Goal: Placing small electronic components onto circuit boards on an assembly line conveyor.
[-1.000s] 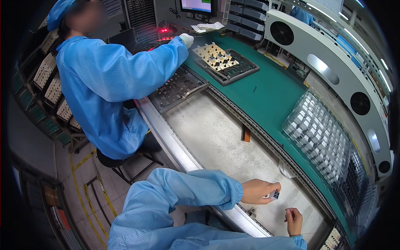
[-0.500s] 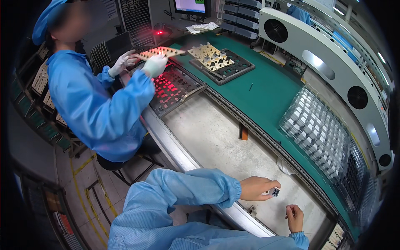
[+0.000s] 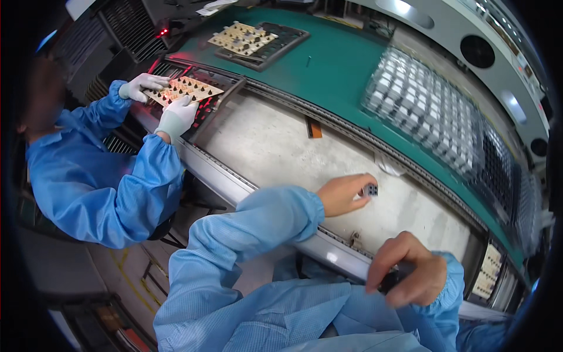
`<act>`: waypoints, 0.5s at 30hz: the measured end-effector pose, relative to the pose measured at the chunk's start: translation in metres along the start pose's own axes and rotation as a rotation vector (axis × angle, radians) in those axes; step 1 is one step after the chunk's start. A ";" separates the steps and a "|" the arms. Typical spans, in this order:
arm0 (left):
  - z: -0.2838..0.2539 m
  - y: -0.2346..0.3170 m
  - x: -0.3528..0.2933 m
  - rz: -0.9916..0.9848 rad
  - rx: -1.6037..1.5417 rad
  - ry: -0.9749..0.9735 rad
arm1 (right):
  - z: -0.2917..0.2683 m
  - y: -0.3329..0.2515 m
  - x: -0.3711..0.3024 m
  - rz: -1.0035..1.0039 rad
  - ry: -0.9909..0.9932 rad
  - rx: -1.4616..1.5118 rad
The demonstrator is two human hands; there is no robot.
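Note:
My left hand point(image 3: 342, 195) reaches over the pale metal bed of the conveyor. Its thumb and fingers pinch a small grey connector block point(image 3: 370, 190) whose end shows dark square openings. Closer to me, above the silver front rail point(image 3: 328, 249), my right hand point(image 3: 410, 270) is curled and slightly blurred. Something dark shows between its thumb and fingers, too unclear to name. The two hands are apart.
A co-worker's gloved hands point(image 3: 179, 117) hold a tan circuit board point(image 3: 185, 91) over a red-lit frame at left. Another board point(image 3: 243, 39) lies on a dark carrier on the green mat point(image 3: 328, 44). Clear trays of white parts point(image 3: 422, 100) stand at right.
My right hand has come up closer, toward the front rail. My left hand keeps the connector block. The view has shifted; the co-worker's board is now lower, over the red-lit frame.

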State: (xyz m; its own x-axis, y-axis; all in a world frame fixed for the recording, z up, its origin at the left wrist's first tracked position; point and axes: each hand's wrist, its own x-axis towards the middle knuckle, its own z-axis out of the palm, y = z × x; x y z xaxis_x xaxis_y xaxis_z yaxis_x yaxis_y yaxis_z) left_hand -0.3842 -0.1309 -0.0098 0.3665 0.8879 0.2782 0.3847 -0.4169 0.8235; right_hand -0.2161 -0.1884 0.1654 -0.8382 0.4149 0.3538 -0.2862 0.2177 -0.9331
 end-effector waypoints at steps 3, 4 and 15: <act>0.007 0.003 0.009 -0.029 0.012 0.005 | 0.004 -0.010 0.015 -0.182 -0.100 0.127; 0.008 0.003 0.011 -0.050 0.012 0.014 | 0.001 -0.020 0.020 -0.158 -0.138 0.120; 0.004 0.004 0.013 -0.087 0.058 -0.041 | 0.034 -0.022 0.012 -0.224 0.175 0.351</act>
State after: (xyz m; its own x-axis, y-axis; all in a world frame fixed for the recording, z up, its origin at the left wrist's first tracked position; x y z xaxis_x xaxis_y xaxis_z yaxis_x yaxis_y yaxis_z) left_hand -0.3742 -0.1215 -0.0054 0.3638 0.9128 0.1854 0.4644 -0.3503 0.8134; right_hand -0.2361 -0.2178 0.1877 -0.6553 0.5415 0.5266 -0.6167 0.0190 -0.7870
